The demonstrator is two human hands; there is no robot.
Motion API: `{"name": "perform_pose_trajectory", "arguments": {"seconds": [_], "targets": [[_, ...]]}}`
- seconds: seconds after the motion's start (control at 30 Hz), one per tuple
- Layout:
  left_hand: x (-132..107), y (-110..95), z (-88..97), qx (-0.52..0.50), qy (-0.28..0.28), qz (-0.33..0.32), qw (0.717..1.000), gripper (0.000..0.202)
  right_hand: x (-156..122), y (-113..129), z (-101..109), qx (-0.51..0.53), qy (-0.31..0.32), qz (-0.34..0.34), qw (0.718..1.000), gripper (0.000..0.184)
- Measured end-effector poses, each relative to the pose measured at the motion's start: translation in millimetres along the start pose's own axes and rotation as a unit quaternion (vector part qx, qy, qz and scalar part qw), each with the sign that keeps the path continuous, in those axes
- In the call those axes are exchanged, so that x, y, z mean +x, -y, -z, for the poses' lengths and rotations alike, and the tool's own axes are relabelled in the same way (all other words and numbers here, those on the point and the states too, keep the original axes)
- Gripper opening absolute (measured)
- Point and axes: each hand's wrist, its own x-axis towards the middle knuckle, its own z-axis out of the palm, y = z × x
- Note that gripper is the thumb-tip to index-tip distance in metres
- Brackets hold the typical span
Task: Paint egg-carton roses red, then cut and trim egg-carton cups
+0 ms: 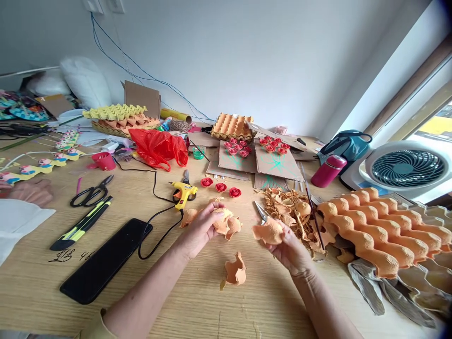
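Observation:
My left hand (202, 228) is closed around an orange egg-carton flower piece (226, 224) just above the wooden table (197, 306). In my right hand (287, 247) I grip a cut orange carton cup (268, 231) together with small scissors (260, 212), whose blades poke up past the fingers. Another cut carton cup (234, 272) lies on the table between my forearms. A heap of carton scraps (291, 209) sits just beyond my right hand.
An orange egg tray (381, 226) lies at the right, a fan (406, 168) and a pink bottle (327, 171) behind it. Yellow glue gun (183, 190), three red paper roses (221, 186), black scissors (92, 192), a utility knife (80, 224) and a black phone (106, 259) lie left and ahead.

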Motion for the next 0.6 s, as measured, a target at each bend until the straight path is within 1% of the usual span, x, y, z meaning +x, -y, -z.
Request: {"name": "perform_pose_trajectory", "arguments": {"seconds": [0.03, 0.07, 0.13, 0.2, 0.27, 0.37, 0.43, 0.5, 0.6], "targets": [[0.2, -0.8, 2.3, 0.059, -0.001, -0.016, 0.998, 0.034, 0.4, 2.4, 3.0, -0.013, -0.021, 0.006, 1.0, 0.052], [0.3, -0.7, 4.2, 0.133, -0.001, -0.036, 0.99, 0.031, 0.8, 4.8, 4.9, -0.029, -0.039, 0.008, 0.999, 0.05], [-0.1, 1.8, 5.6, 0.284, 0.001, -0.085, 0.955, 0.026, 1.2, 8.7, 5.4, -0.071, -0.06, 0.002, 0.996, 0.044], [-1.2, 6.6, 4.2, 0.386, 0.013, -0.123, 0.914, 0.024, 1.3, 11.2, 2.8, -0.121, -0.066, -0.009, 0.99, 0.042], [-2.9, 12.0, 1.5, 0.432, 0.032, -0.131, 0.892, 0.024, 1.4, 11.9, -0.6, -0.17, -0.066, -0.018, 0.983, 0.043], [-5.9, 18.7, -0.9, 0.468, 0.048, -0.139, 0.871, 0.02, 2.0, 9.6, -3.9, -0.232, -0.06, -0.03, 0.97, 0.044], [-7.9, 21.7, -1.2, 0.5, 0.057, -0.152, 0.851, 0.016, 2.4, 6.9, -4.6, -0.271, -0.062, -0.033, 0.96, 0.045], [-10.1, 24.2, -2.1, 0.543, 0.069, -0.154, 0.822, 0.018, 2.4, 4.5, -4.5, -0.315, -0.08, -0.021, 0.946, 0.044], [-12.7, 27.6, -5.8, 0.6, 0.087, -0.149, 0.782, 0.021, 1.7, 3.7, -4.0, -0.384, -0.133, 0.028, 0.913, 0.038]]}}
